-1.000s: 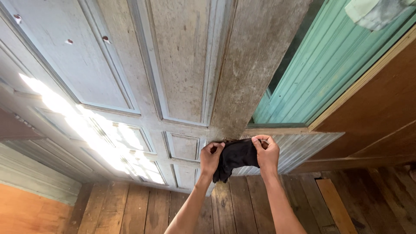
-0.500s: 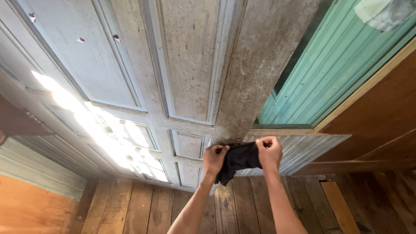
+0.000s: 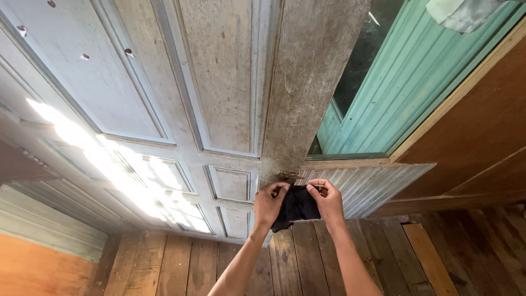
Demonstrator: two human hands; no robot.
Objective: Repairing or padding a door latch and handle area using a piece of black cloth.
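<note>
A small black cloth [image 3: 297, 207] hangs between both my hands, low in the head view. My left hand [image 3: 269, 204] pinches its left top edge and my right hand [image 3: 327, 201] pinches its right top edge. The cloth is held up in front of the lower part of a weathered grey wooden door [image 3: 219, 109], close to a rusty metal latch [image 3: 289, 175] on the door's edge. Both forearms reach up from the bottom of the view.
A green corrugated wall [image 3: 405, 93] shows through the gap beside the door. Brown wooden panels [image 3: 482, 142] stand at the right. Plank flooring [image 3: 181, 268] lies below. Sunlight patches fall on the door's left panels. A pale cloth [image 3: 460, 12] hangs at the top right.
Both hands stay on the black cloth and have shifted slightly, drawing the cloth tighter between them; the view has tilted a little.
</note>
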